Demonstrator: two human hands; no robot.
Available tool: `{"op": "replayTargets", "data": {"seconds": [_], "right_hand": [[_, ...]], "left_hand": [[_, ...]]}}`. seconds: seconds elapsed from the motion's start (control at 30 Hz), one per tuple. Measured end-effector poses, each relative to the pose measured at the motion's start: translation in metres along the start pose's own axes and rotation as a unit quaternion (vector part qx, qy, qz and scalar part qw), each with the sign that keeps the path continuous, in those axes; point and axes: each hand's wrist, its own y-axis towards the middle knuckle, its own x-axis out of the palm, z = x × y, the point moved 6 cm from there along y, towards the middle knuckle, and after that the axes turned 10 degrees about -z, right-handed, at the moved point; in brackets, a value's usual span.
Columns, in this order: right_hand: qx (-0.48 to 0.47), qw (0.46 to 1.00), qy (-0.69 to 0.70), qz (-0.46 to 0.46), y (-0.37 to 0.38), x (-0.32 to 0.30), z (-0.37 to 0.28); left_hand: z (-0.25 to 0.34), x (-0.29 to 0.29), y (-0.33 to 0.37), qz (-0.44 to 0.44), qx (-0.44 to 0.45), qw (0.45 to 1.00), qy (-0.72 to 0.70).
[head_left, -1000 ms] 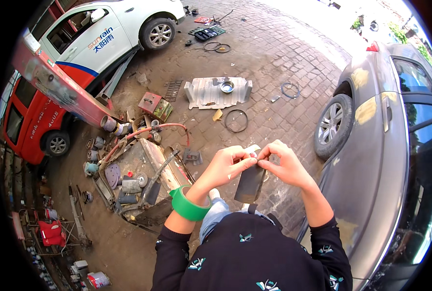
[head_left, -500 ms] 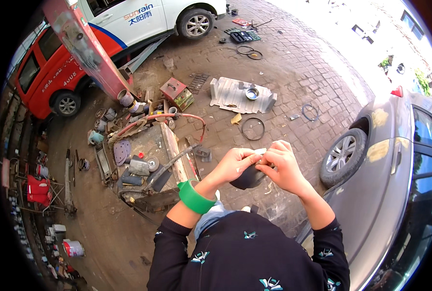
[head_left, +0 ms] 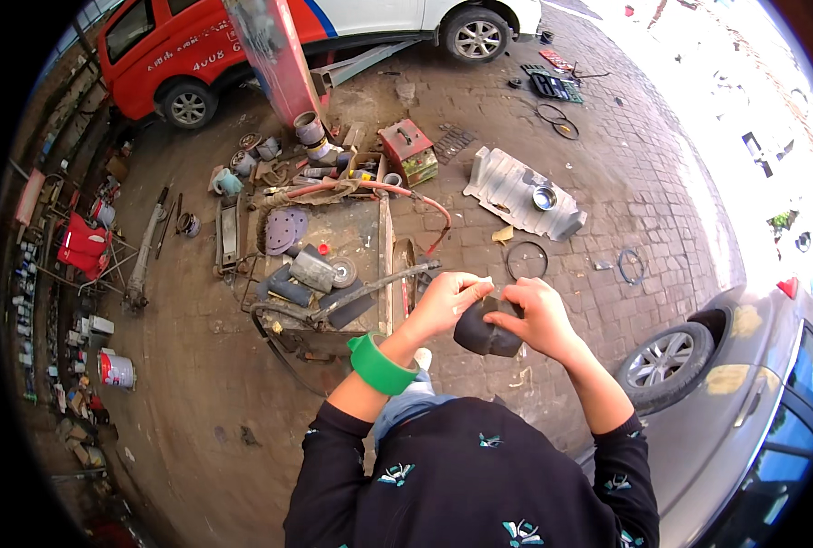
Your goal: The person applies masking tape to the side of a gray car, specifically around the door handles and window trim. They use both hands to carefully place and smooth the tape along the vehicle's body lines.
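Note:
In front of my body, both hands pinch a black sheet point(head_left: 487, 329) that looks like sandpaper. It hangs curved and creased below the fingers. My left hand point(head_left: 445, 306) is closed at its upper left edge, thumb and forefinger together. At the upper right, my right hand point(head_left: 541, 320) grips it with the thumb laid across its face. A roll of green tape point(head_left: 383, 367) encircles my left forearm like a bracelet, its loose end sticking up. Part of the sheet's top edge is hidden by my fingers.
A low cart point(head_left: 370, 233) with sanding discs point(head_left: 285, 230), a metal cup point(head_left: 313, 271) and a red hose point(head_left: 424, 203) stands ahead left. A grey car point(head_left: 744, 402) is close on my right. Beyond lie a metal panel point(head_left: 507, 187) and a red toolbox point(head_left: 406, 137).
The view has turned left, so the cart and floor items sit further right. The black sheet has tilted and shows more of its face. Both hands still hold it.

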Motion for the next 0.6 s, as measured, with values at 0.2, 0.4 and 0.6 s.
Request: {"op": "replayTargets", "data": {"seconds": [0.2, 0.4, 0.6], "right_hand": [[0.061, 0.985, 0.110, -0.114, 0.062, 0.036, -0.004], [0.156, 0.833, 0.526, -0.075, 0.098, 0.120, 0.002], [0.169, 0.832, 0.509, -0.140, 0.135, 0.192, -0.016]], "left_hand": [[-0.018, -0.051, -0.045, 0.004, -0.088, 0.988, -0.124], [-0.045, -0.110, -0.091, 0.184, -0.084, 0.973, -0.116], [-0.082, -0.166, -0.148, 0.394, -0.077, 0.911, -0.092]]}}
